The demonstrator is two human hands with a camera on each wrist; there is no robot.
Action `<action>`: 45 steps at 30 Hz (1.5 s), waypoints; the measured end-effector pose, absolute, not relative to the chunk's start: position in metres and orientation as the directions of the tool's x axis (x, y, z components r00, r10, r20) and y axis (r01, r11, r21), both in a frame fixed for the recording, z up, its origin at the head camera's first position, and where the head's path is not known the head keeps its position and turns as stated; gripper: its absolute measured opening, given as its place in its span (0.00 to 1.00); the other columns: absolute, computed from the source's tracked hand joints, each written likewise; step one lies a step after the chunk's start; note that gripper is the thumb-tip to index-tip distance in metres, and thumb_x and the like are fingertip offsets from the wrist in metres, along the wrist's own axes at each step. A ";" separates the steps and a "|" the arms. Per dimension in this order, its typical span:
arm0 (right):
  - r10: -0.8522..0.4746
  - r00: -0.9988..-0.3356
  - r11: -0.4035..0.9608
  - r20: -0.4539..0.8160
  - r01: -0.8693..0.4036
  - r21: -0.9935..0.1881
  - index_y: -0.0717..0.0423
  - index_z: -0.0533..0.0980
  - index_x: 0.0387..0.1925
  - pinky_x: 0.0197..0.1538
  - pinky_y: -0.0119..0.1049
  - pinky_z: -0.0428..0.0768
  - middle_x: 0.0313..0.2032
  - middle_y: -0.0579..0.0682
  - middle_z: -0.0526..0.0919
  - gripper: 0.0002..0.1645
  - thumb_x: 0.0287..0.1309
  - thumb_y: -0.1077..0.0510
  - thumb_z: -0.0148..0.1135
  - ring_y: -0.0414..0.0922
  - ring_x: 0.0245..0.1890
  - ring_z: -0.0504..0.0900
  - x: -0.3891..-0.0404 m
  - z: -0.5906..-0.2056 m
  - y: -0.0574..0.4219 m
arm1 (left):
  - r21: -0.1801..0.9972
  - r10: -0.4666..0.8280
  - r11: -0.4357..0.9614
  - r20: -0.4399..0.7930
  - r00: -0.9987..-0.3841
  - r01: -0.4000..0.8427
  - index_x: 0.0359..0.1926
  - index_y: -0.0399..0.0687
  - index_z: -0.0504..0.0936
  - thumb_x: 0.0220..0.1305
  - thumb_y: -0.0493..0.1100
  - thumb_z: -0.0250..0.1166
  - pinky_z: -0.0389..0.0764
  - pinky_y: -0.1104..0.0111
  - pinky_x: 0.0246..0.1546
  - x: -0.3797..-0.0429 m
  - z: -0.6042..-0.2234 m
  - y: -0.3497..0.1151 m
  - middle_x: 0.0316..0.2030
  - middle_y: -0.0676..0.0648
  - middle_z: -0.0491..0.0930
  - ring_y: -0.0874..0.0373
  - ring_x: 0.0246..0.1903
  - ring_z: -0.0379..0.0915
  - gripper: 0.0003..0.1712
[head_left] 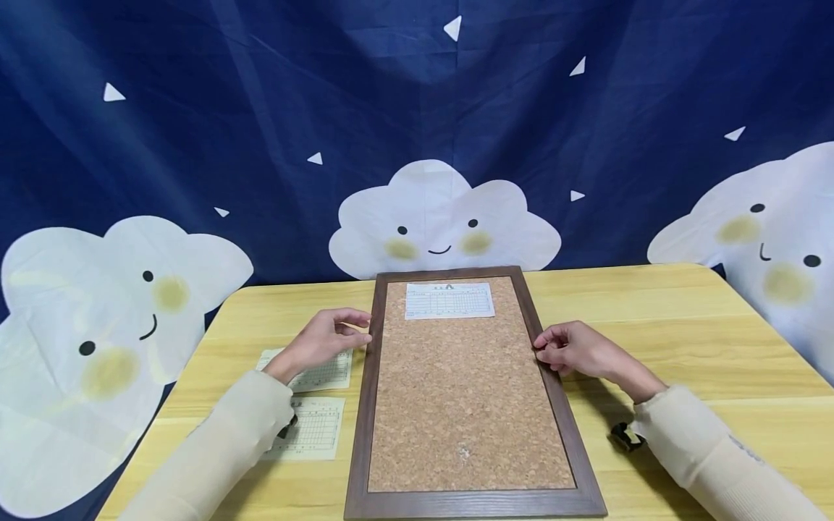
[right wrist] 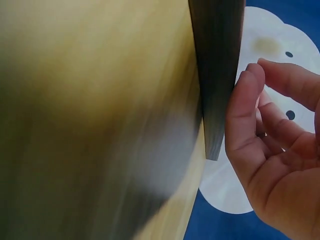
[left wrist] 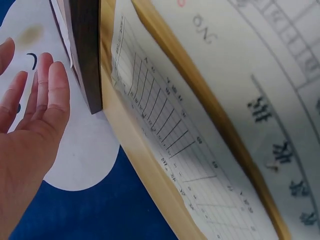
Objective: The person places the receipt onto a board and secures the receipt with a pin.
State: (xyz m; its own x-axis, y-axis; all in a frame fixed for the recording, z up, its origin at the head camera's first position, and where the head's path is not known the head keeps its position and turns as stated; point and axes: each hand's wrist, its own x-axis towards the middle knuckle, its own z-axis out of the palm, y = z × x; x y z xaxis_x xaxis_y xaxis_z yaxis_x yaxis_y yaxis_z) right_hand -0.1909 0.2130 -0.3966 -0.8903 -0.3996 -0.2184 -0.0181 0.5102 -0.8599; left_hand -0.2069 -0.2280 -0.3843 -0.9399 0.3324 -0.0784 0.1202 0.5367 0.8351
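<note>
- Sleeves (head_left: 717, 456) lay nearest the camera, slanting in from both lower corners.
- Between the hands was the board (head_left: 576, 449) – cork (head_left: 469, 391) inside a dark frame (head_left: 476, 504) – flat on the table (head_left: 691, 325), its far end near the cloth (head_left: 391, 87).
- One slip (head_left: 449, 307) lay on the cork toward that far end.
- Left hand (head_left: 322, 340): fingers loose and spread beside the frame's left side, holding nothing; the wrist view showed a gap there.
- Right hand (head_left: 583, 351): fingers loosely bent at the frame's right side, touching or nearly so; nothing showed pinched between thumb and fingers.
- Two more slips (head_left: 319, 434) lay on the table left of the board, partly hidden by the left arm.
- Judging by its build, the board was stiff and fairly light, its smooth frame perhaps a little slippery, its cork easily dented.
- Best hold seemed to be both long sides of the frame, midway along – fingertips off the slip, which looked thin and easily creased.
</note>
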 end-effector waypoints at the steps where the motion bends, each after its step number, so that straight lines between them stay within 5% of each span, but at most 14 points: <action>1: -0.404 -0.888 0.504 -0.219 -0.016 -0.864 0.75 0.75 0.44 0.28 0.35 0.78 0.26 0.48 0.75 0.11 0.61 0.70 0.58 0.43 0.27 0.74 -0.190 -0.397 0.214 | 0.833 0.331 0.539 -0.078 -0.940 0.121 0.62 0.36 0.77 0.65 0.42 0.69 0.80 0.59 0.48 -0.207 -0.384 -0.229 0.56 0.37 0.79 0.49 0.48 0.79 0.27; 31: -0.478 -0.839 0.401 -0.259 0.054 -0.914 0.76 0.65 0.58 0.27 0.42 0.84 0.31 0.52 0.71 0.26 0.60 0.74 0.60 0.45 0.28 0.76 -0.166 -0.400 0.229 | 0.811 0.268 0.576 -0.070 -0.961 0.101 0.60 0.30 0.77 0.65 0.40 0.69 0.81 0.69 0.43 -0.202 -0.387 -0.269 0.55 0.31 0.78 0.46 0.48 0.80 0.26; 45: -0.502 -0.825 0.402 -0.260 0.044 -0.915 0.75 0.64 0.59 0.26 0.41 0.83 0.31 0.53 0.71 0.25 0.62 0.75 0.58 0.46 0.29 0.75 -0.165 -0.401 0.232 | 0.828 0.248 0.559 -0.111 -0.962 0.048 0.61 0.28 0.75 0.64 0.38 0.70 0.83 0.67 0.38 -0.191 -0.391 -0.288 0.56 0.31 0.77 0.47 0.47 0.78 0.28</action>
